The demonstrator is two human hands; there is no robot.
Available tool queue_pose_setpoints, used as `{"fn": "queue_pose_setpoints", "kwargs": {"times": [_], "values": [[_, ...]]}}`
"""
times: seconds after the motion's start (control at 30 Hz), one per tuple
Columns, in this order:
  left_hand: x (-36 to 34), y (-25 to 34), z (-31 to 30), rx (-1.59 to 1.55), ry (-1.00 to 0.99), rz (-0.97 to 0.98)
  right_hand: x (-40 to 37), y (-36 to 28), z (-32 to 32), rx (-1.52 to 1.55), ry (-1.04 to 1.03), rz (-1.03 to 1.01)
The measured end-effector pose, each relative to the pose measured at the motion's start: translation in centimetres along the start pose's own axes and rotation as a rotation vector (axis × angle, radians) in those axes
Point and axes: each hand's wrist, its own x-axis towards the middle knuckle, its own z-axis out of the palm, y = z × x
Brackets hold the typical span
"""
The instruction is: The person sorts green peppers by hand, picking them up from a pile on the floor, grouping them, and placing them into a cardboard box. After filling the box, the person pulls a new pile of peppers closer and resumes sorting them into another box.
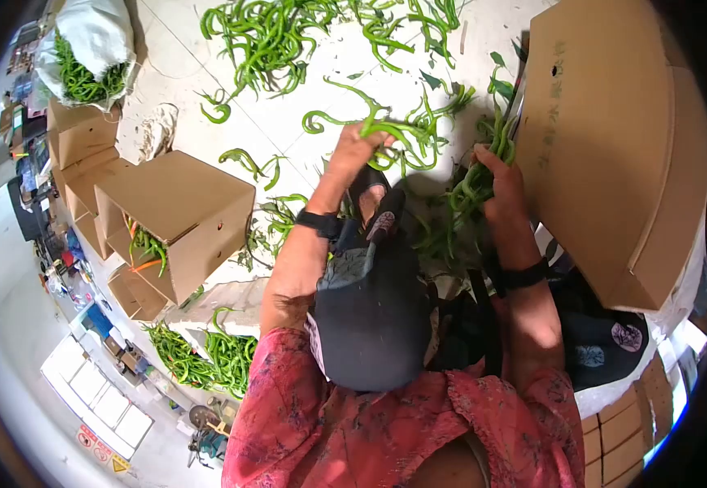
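A curved green pepper [402, 128] extends from the left hand [355, 151], which pinches it near one end, its long axis pointing roughly toward the right hand [503, 174]; the left is nearer. The right hand clasps a pepper bunch [472, 186] beside a cardboard box [606, 154]. Loose peppers [264, 41] lie on the floor [256, 130] beyond.

Arms [295, 276] stretched forward, apart, left hand [355, 150] curled, right hand [501, 175] gripping
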Motion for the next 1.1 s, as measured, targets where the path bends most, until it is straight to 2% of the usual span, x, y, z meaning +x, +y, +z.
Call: {"fn": "queue_pose_setpoints", "kwargs": {"times": [0.03,0.1,0.23,0.3,0.37,0.43,0.53,0.63,0.67,0.7,0.77,0.83,0.93,1.03,1.1], "values": [[-0.5,0.9,-1.4,-0.243,-0.088,-0.023,-1.0,-0.4,0.2,-0.025,-0.01,-0.003],[-3.0,4.2,-4.3,-0.593,-0.133,-0.003,-3.8,-1.6,0.2,-0.03,-0.021,-0.038],[-6.7,9.7,-6.2,-0.813,-0.308,0.138,-10.7,-6.0,2.7,-0.153,-0.175,-0.052],[-8.2,12.6,-6.3,-0.791,-0.414,0.239,-14.7,-9.3,3.8,-0.157,-0.232,-0.086],[-9.7,15.9,-5.7,-0.771,-0.467,0.293,-17.9,-11.6,3.9,-0.263,-0.438,-0.298],[-11.2,19.2,-4.9,-0.729,-0.557,0.343,-19.4,-12.8,3.5,-0.26,-0.43,-0.422],[-13.8,23.9,-2.2,-0.675,-0.603,0.411,-22.3,-15.9,2.6,0.029,-0.573,-0.343],[-15.9,27.9,0.7,-0.499,-0.594,0.444,-24.0,-18.5,1.2,-0.126,-0.537,-0.521],[-16.5,29.1,1.4,-0.446,-0.575,0.408,-23.7,-19.4,0.3,0.06,-0.577,-0.349],[-17.0,30.3,2.4,-0.437,-0.606,0.416,-23.5,-20.3,-0.2,0.065,-0.56,-0.377],[-17.6,32.0,4.9,-0.354,-0.483,0.406,-23.2,-22.0,-2.0,0.169,-0.718,-0.485],[-18.0,33.8,7.9,-0.256,-0.479,0.425,-22.9,-23.4,-3.8,0.277,-0.831,-0.482],[-16.8,35.4,12.9,-0.279,-0.529,0.415,-22.8,-24.6,-5.5,0.389,-0.84,-0.517],[-15.1,35.8,18.3,-0.219,-0.423,0.397,-22.1,-25.0,-7.3,0.463,-0.833,-0.518],[-13.9,34.7,21.3,-0.136,-0.522,0.333,-21.4,-25.2,-8.3,0.543,-0.882,-0.515]]}}
